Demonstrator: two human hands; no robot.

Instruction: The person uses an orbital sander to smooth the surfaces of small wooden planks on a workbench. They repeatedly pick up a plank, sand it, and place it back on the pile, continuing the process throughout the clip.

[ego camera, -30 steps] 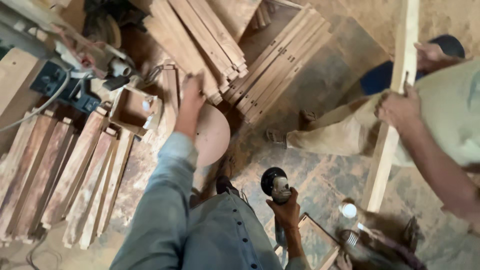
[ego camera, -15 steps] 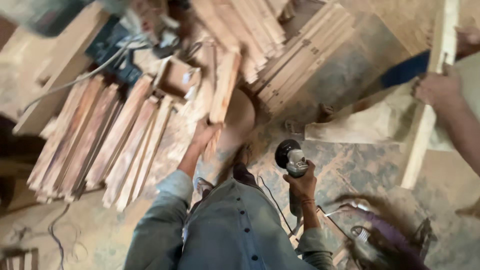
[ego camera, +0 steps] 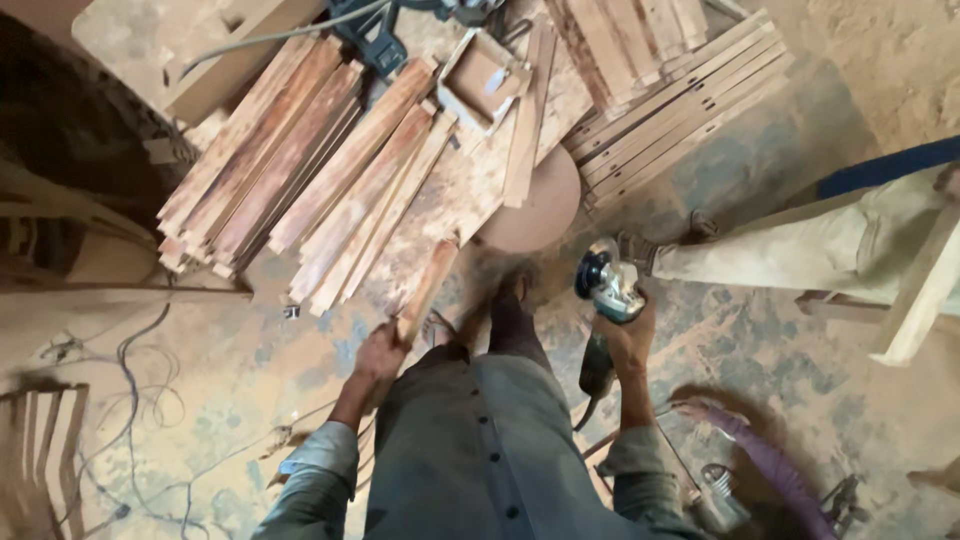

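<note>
Left hand [ego camera: 378, 352], seen from the head camera looking straight down, is closed around the near end of a short wooden slat [ego camera: 427, 290]. That slat slants up and to the right from the fist, its far end lying near a round wooden disc [ego camera: 535, 215] on the ground. Right hand [ego camera: 628, 335] is wrapped tightly around the body of an angle grinder [ego camera: 603, 285], held out to the right of the person's legs; the grinder's dark round head points up and away from the body, and its cord hangs below the fist. Both arms wear grey-green sleeves, and the person's sandalled feet [ego camera: 505, 305] stand between the two hands.

Beyond the left hand, a pile of long reddish wooden slats [ego camera: 300, 170] lies fanned out on the dusty floor [ego camera: 250, 360], touching one another. A small open wooden box [ego camera: 482, 80] rests at the top of the pile, with a dark power tool [ego camera: 372, 40] just beside it. A second stack of paler slats [ego camera: 680, 100] lies to the upper right, well apart from the hands. At the right edge, another person's trouser leg [ego camera: 800, 255] crosses the view beside a pale wooden plank [ego camera: 920, 300]. A purple hose [ego camera: 765, 465] curls along the floor near the lower right corner.
</note>
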